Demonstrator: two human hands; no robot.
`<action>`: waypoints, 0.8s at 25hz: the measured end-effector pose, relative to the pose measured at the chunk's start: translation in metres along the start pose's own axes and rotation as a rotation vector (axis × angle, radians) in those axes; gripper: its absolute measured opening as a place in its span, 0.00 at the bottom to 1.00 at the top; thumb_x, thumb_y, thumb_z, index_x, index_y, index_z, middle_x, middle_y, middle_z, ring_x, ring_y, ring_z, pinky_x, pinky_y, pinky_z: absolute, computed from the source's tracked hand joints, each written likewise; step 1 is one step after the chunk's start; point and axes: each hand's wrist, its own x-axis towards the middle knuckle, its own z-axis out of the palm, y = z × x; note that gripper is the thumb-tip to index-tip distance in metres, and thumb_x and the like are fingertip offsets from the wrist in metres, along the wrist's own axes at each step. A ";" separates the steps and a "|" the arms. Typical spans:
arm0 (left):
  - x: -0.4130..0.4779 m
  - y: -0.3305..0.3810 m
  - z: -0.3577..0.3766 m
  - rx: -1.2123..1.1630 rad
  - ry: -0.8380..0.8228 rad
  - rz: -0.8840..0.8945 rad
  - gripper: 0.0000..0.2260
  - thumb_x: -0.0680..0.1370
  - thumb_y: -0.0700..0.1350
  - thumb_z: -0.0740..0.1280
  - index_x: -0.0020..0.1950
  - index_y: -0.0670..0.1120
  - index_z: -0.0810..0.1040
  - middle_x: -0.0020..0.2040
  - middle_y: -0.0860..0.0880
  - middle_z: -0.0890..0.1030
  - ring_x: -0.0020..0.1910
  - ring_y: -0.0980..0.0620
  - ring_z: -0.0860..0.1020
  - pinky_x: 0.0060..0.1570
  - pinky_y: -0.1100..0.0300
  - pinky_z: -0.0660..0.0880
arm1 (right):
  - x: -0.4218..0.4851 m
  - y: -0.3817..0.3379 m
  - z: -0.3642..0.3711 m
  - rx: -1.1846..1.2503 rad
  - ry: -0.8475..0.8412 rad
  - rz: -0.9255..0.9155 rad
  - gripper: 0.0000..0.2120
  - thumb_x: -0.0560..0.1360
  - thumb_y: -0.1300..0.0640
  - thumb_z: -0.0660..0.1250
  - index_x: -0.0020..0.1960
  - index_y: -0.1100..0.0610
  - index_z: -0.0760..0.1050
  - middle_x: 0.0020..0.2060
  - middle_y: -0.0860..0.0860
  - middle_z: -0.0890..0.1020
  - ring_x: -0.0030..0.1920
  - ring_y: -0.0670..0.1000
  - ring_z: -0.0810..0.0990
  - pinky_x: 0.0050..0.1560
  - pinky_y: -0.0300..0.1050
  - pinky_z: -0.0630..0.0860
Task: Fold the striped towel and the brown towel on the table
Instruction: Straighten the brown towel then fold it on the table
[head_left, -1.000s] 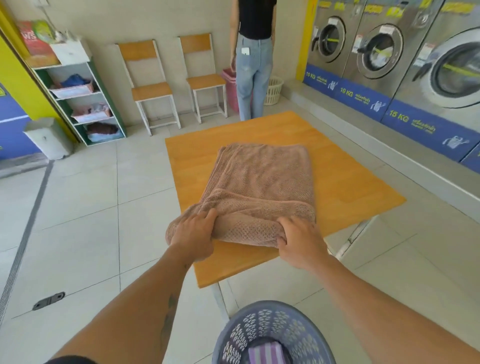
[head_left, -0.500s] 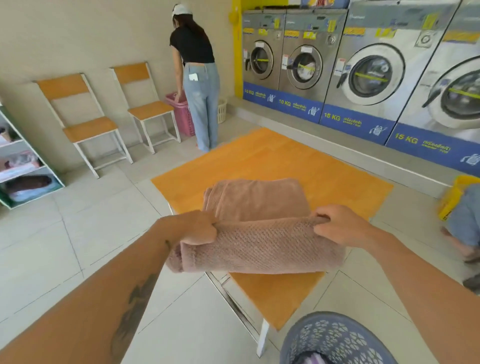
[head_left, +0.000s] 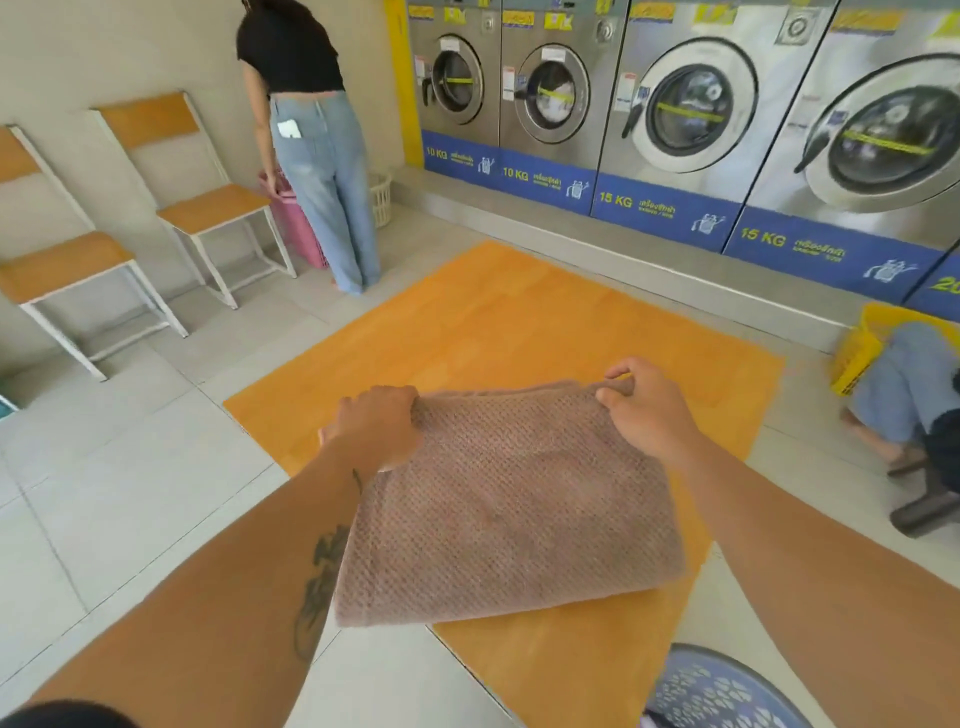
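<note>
My left hand (head_left: 376, 428) is clenched on the far left corner of the brown towel (head_left: 511, 512), fingers (head_left: 400, 397) curled over the bunched edge, and the cloth lies folded into a thick, roughly square pad over the near left part of the worktop (head_left: 519, 322). Its near left corner hangs just past the worktop's near left edge, over the floor, while the rest of it rests flat on the wood. The towel looks already folded down several layers, so I judge this one nearly done: perhaps one more fold or only a squaring-up and a smoothing remains. My right hand (head_left: 647, 410) grips the far right corner in the same way, fingers pinched closed on the edge, thumb on top. The striped towel is not on the worktop; a sliver of pale striped cloth shows in the lilac basket (head_left: 722, 691) by the near right corner, and I take that to be it, still to fold, so about half of the job is left. For room, the far half of the worktop and its right side lie bare, enough to slide the pad away from the edge and spread the second towel. Past the right edge a person crouches by a yellow basket (head_left: 857, 348), well apart from my hands.
</note>
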 end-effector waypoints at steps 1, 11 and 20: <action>0.016 -0.002 0.003 0.011 0.013 0.002 0.09 0.72 0.42 0.61 0.49 0.53 0.74 0.44 0.50 0.78 0.45 0.45 0.77 0.47 0.50 0.74 | 0.020 0.000 0.007 0.001 -0.003 0.003 0.08 0.82 0.54 0.64 0.60 0.51 0.71 0.42 0.47 0.78 0.34 0.49 0.77 0.29 0.43 0.66; 0.083 -0.029 0.098 -0.095 0.207 -0.095 0.22 0.81 0.45 0.53 0.75 0.58 0.64 0.69 0.46 0.74 0.67 0.40 0.71 0.67 0.40 0.64 | 0.098 0.051 0.102 -0.301 -0.068 0.029 0.16 0.82 0.47 0.57 0.68 0.51 0.69 0.65 0.57 0.72 0.64 0.62 0.71 0.63 0.58 0.71; 0.016 -0.023 0.072 -0.162 0.337 0.142 0.18 0.78 0.47 0.59 0.67 0.52 0.75 0.65 0.47 0.74 0.63 0.42 0.72 0.64 0.44 0.65 | 0.011 0.065 0.066 -0.201 0.014 0.401 0.17 0.82 0.52 0.60 0.69 0.57 0.69 0.53 0.56 0.80 0.40 0.53 0.79 0.31 0.44 0.70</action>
